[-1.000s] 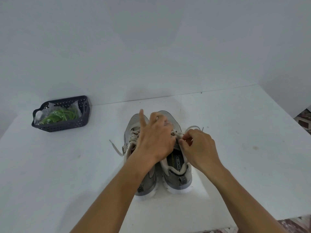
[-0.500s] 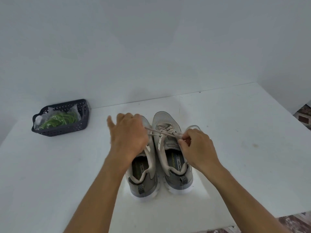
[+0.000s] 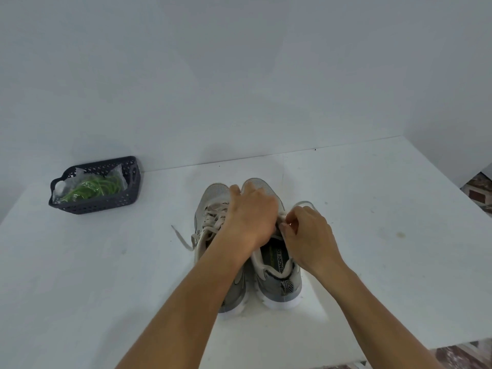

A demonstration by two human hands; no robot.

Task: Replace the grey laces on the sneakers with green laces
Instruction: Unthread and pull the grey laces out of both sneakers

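White table (image 3: pixel 372 235) against a plain white wall (image 3: pixel 239 75), basket (image 3: pixel 106 203) far left. Right hand (image 3: pixel 308 235) pinches the sneaker (image 3: pixel 279 278) lace (image 3: pixel 303 204); left hand (image 3: pixel 253 217) covers it, grip probably hidden.

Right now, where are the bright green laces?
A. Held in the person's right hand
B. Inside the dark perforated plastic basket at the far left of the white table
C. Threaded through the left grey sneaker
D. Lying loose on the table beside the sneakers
B: the bright green laces lie bundled in clear wrapping inside the dark perforated plastic basket, far from both hands at the sneakers.

Both hands (image 3: pixel 279 225) at sneaker laces (image 3: pixel 213 217)
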